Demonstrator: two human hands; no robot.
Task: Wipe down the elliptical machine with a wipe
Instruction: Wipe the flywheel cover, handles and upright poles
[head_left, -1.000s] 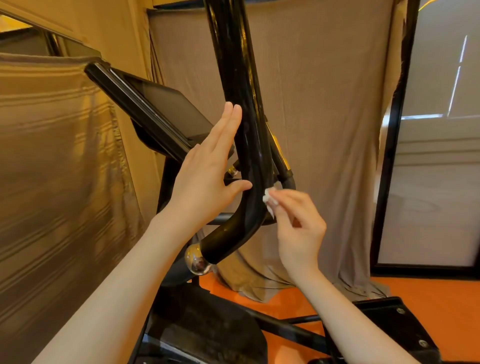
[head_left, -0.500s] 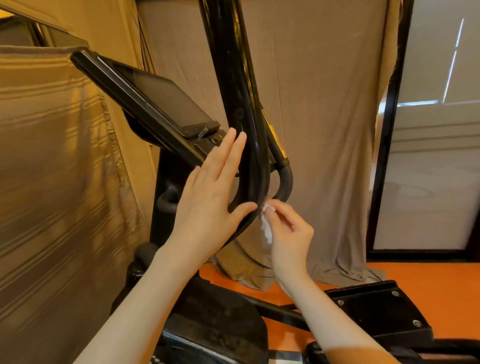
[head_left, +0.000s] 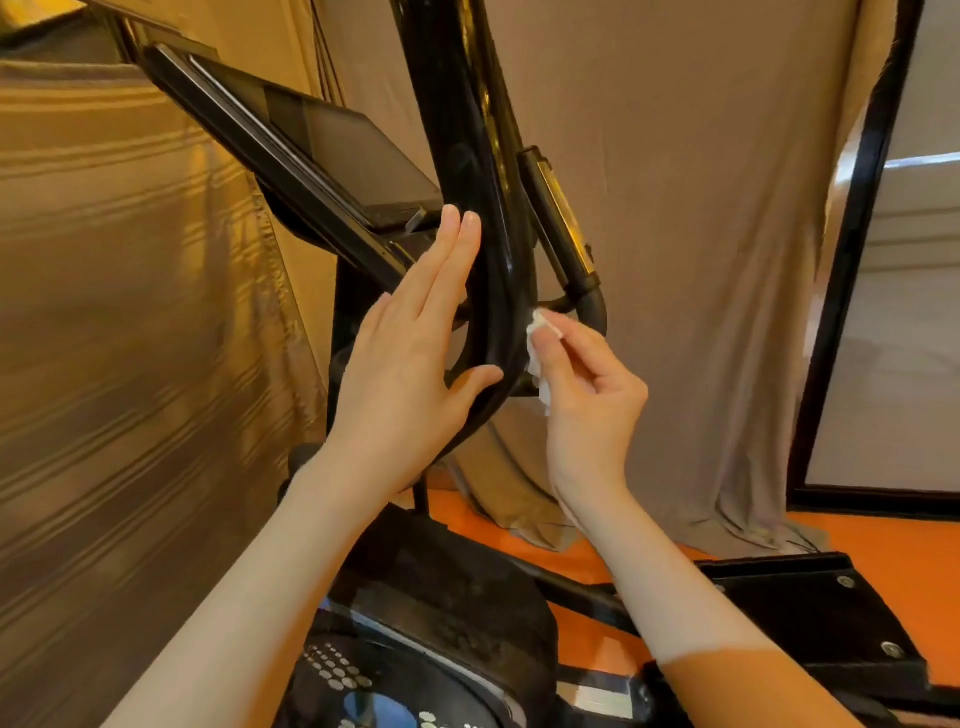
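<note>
The elliptical's glossy black handlebar arm (head_left: 480, 171) rises through the middle of the view and curves down to the left. My left hand (head_left: 410, 358) lies flat against its left side, fingers straight, thumb hooked under the curve. My right hand (head_left: 587, 384) pinches a small crumpled white wipe (head_left: 537, 348) and presses it against the arm's right edge at the bend. The tilted black console screen (head_left: 332, 156) sits behind my left hand.
A second handle (head_left: 563, 228) with a gold strip stands just right of the arm. Beige curtains hang behind and to the left. A black-framed mirror (head_left: 852, 270) stands on the right. Below are the machine's housing (head_left: 441, 587), a black foot pedal (head_left: 810, 613) and the orange floor.
The view has tilted downward, so the machine's housing and pedal show more. Both hands stay at the bend of the arm; the wipe has shifted slightly along its right edge.
</note>
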